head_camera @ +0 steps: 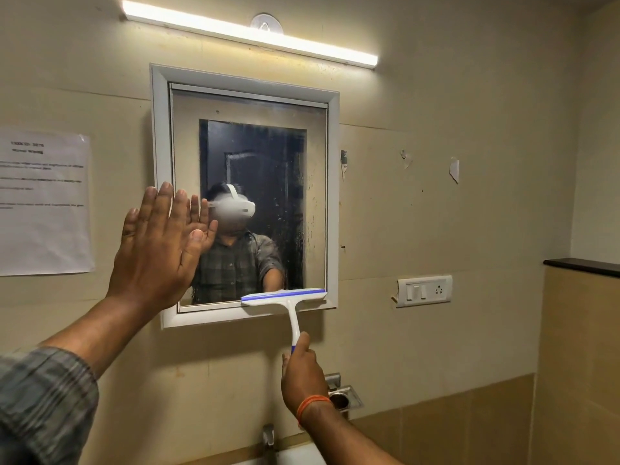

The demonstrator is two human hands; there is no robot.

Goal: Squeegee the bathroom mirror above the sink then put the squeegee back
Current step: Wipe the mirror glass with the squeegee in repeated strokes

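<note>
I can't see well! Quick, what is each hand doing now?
Left hand: open, flat against the mirror and its frame.
Right hand: closed, holding the squeegee by its handle.

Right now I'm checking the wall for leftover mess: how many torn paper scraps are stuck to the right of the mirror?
3: one scrap just beside the mirror frame, a small one further right, and a larger white one furthest right. None looks hidden.

The printed notice (45,203) taped to the wall carries text too blurred to read.
</note>
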